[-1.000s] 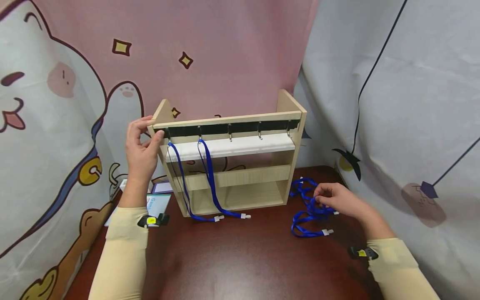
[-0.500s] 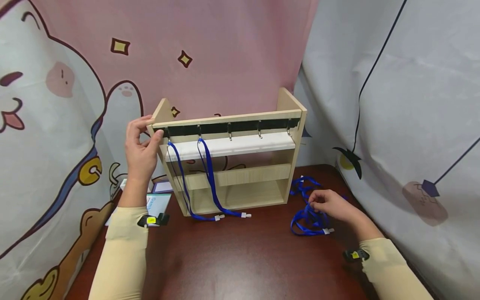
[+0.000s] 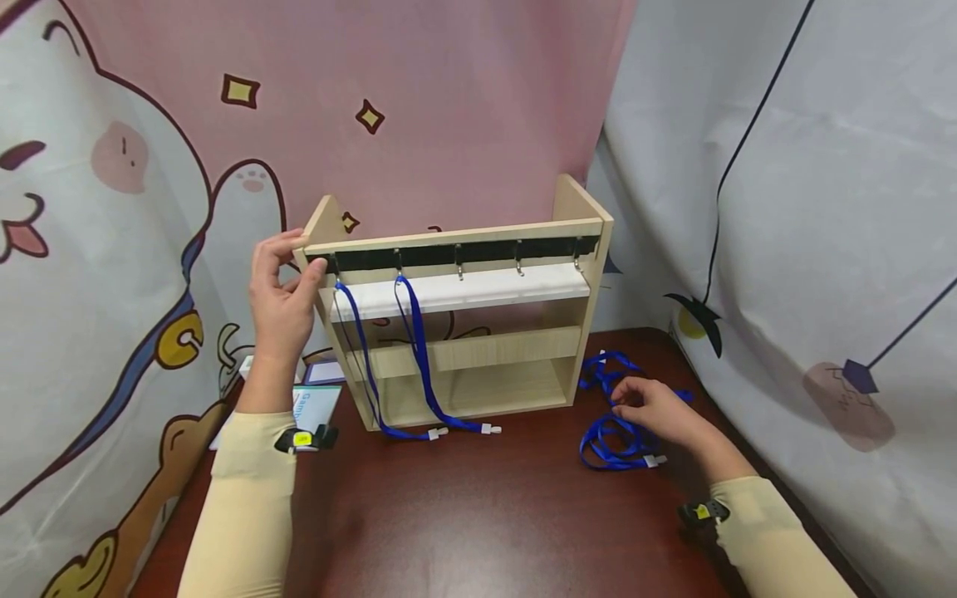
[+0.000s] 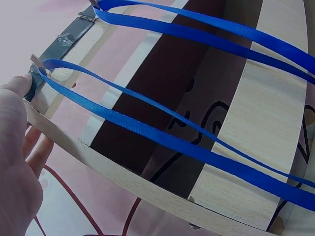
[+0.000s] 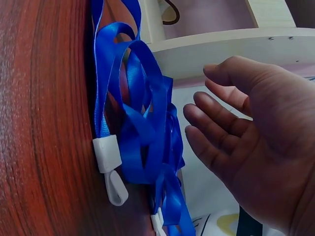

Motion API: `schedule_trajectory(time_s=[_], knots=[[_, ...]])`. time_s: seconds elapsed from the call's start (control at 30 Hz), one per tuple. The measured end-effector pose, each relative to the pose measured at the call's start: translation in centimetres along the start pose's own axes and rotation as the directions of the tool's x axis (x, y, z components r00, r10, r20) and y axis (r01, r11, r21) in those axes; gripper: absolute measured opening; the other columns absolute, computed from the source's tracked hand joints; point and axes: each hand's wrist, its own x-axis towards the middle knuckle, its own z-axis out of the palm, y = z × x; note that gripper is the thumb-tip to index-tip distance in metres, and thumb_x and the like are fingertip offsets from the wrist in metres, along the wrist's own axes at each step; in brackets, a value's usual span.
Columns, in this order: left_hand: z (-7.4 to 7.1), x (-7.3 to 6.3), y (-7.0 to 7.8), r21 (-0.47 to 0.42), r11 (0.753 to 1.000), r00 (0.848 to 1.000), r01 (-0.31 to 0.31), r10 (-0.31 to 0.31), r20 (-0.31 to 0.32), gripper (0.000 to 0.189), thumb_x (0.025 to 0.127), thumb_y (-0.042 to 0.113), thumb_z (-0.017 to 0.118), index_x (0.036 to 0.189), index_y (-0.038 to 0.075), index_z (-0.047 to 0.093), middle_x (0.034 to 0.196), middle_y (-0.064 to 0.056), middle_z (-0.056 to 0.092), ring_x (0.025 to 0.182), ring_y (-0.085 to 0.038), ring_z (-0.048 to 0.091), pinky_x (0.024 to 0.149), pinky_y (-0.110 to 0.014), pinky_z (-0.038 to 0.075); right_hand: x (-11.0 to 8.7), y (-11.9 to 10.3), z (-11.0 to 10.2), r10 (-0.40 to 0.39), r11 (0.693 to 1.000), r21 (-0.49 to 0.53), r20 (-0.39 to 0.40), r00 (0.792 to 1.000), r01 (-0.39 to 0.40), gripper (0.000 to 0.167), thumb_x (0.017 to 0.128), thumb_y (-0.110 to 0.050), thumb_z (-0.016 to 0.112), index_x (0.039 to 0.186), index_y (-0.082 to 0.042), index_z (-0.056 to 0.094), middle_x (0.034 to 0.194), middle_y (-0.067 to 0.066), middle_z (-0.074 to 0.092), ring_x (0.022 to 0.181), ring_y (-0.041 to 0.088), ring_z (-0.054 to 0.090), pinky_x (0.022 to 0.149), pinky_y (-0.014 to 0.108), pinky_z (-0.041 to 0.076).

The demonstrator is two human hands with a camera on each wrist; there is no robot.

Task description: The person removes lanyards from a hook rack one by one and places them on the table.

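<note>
A small wooden shelf (image 3: 463,355) stands on the table, with several metal hooks (image 3: 459,271) along the black strip on its top front board. Two blue lanyards (image 3: 420,357) hang from the two leftmost hooks, their white clips lying on the table. My left hand (image 3: 280,303) grips the shelf's upper left corner, thumb in front and fingers behind. Several more blue lanyards (image 5: 156,98) lie tangled right of the shelf. Just above them hovers my right hand (image 3: 658,407), its fingers loosely bent. In the right wrist view nothing is between those fingers, and they appear apart from the ribbons.
The dark reddish table (image 3: 478,515) extends in front of the shelf. Left of it lie a booklet (image 3: 320,407) and a purple-edged card (image 3: 324,372). A printed pink curtain (image 3: 463,108) hangs behind, and a white one (image 3: 822,208) borders the right side.
My right hand has come slightly left and toward me over the lanyards, its fingers now off the ribbon they touched. The lanyard heap has shifted a little. My left hand stays put.
</note>
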Motion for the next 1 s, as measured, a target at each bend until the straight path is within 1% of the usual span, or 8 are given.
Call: schedule_trajectory(time_s=[0.27, 0.4, 0.53, 0.63, 0.7, 0.83, 0.93, 1.0], knots=[[-0.2, 0.3, -1.3, 0.006, 1.0, 1.0, 0.005, -0.005, -0.008, 0.033, 0.108, 0.013, 0.072, 0.138, 0.002, 0.065, 0.152, 0.002, 0.056, 0.131, -0.015, 0.054, 0.101, -0.032, 0.061, 0.6, -1.0, 0.3, -0.014, 0.999, -0.049, -0.048, 0.999, 0.011, 0.009, 0.101, -0.011, 0.081, 0.105, -0.01, 0.073, 0.096, -0.001, 0.074, 0.091, 0.018, 0.067, 0.077, 0.031, 0.055], [-0.2, 0.2, -0.9, 0.007, 1.0, 1.0, 0.005, -0.004, -0.005, 0.032, 0.109, 0.013, 0.072, 0.138, 0.001, 0.065, 0.152, 0.0, 0.056, 0.132, -0.015, 0.054, 0.103, -0.035, 0.062, 0.7, -2.2, 0.8, -0.086, 0.996, -0.054, -0.19, 0.978, 0.077, 0.008, 0.102, -0.009, 0.08, 0.102, -0.015, 0.074, 0.092, -0.003, 0.072, 0.081, 0.013, 0.062, 0.071, 0.027, 0.052], [-0.1, 0.0, 0.0, 0.005, 1.0, 1.0, 0.007, -0.007, 0.003, 0.032, 0.109, 0.012, 0.071, 0.137, 0.0, 0.065, 0.152, -0.003, 0.057, 0.131, -0.014, 0.054, 0.104, -0.037, 0.061, 1.1, -5.2, 1.5, -0.205, 0.977, -0.021, -0.396, 0.895, 0.214, 0.012, 0.101, -0.002, 0.079, 0.102, -0.013, 0.074, 0.089, -0.001, 0.07, 0.076, 0.011, 0.059, 0.065, 0.023, 0.048], [-0.1, -0.1, 0.4, -0.006, 1.0, 1.0, 0.005, -0.005, 0.005, 0.031, 0.108, 0.011, 0.071, 0.137, -0.001, 0.065, 0.152, -0.005, 0.057, 0.129, -0.014, 0.054, 0.103, -0.033, 0.061, 2.0, -8.7, 2.1, -0.329, 0.928, -0.006, -0.482, 0.812, 0.372, 0.01, 0.1, 0.003, 0.078, 0.102, -0.007, 0.075, 0.088, 0.0, 0.071, 0.079, 0.01, 0.061, 0.066, 0.019, 0.048], [0.0, -0.1, 0.5, -0.013, 1.0, 1.0, -0.002, 0.003, 0.004, 0.031, 0.108, 0.009, 0.072, 0.136, -0.002, 0.065, 0.151, -0.005, 0.057, 0.128, -0.014, 0.054, 0.102, -0.032, 0.061, 2.5, -12.0, 2.5, -0.401, 0.888, -0.003, -0.495, 0.771, 0.46, 0.004, 0.101, 0.004, 0.076, 0.102, 0.001, 0.074, 0.086, 0.004, 0.071, 0.075, 0.013, 0.062, 0.064, 0.019, 0.048], [-0.1, 0.3, -1.4, -0.016, 1.0, 1.0, -0.015, 0.015, -0.004, 0.032, 0.107, 0.01, 0.074, 0.136, 0.0, 0.067, 0.151, -0.002, 0.057, 0.128, -0.014, 0.055, 0.1, -0.032, 0.062, 4.4, -18.3, 3.8, -0.53, 0.802, -0.029, -0.497, 0.687, 0.597, 0.011, 0.097, 0.01, 0.076, 0.106, 0.004, 0.073, 0.086, 0.005, 0.073, 0.071, 0.015, 0.065, 0.061, 0.019, 0.052], [-0.3, 0.7, -2.9, -0.021, 1.0, 1.0, -0.02, 0.02, -0.002, 0.033, 0.105, 0.012, 0.076, 0.136, 0.004, 0.068, 0.151, 0.002, 0.057, 0.129, -0.015, 0.055, 0.1, -0.034, 0.063, 6.1, -22.0, 5.1, -0.602, 0.747, -0.044, -0.47, 0.646, 0.664, 0.024, 0.095, 0.012, 0.076, 0.116, 0.001, 0.072, 0.094, 0.005, 0.073, 0.076, 0.015, 0.067, 0.062, 0.024, 0.058], [-0.3, 0.7, -3.0, -0.028, 0.999, 1.0, -0.02, 0.02, 0.004, 0.034, 0.105, 0.015, 0.078, 0.136, 0.006, 0.069, 0.151, 0.004, 0.057, 0.13, -0.015, 0.055, 0.1, -0.036, 0.063, 7.0, -24.3, 6.0, -0.636, 0.725, -0.051, -0.432, 0.64, 0.687, 0.028, 0.097, 0.008, 0.075, 0.124, 0.002, 0.069, 0.102, 0.009, 0.073, 0.082, 0.017, 0.069, 0.065, 0.029, 0.061]])
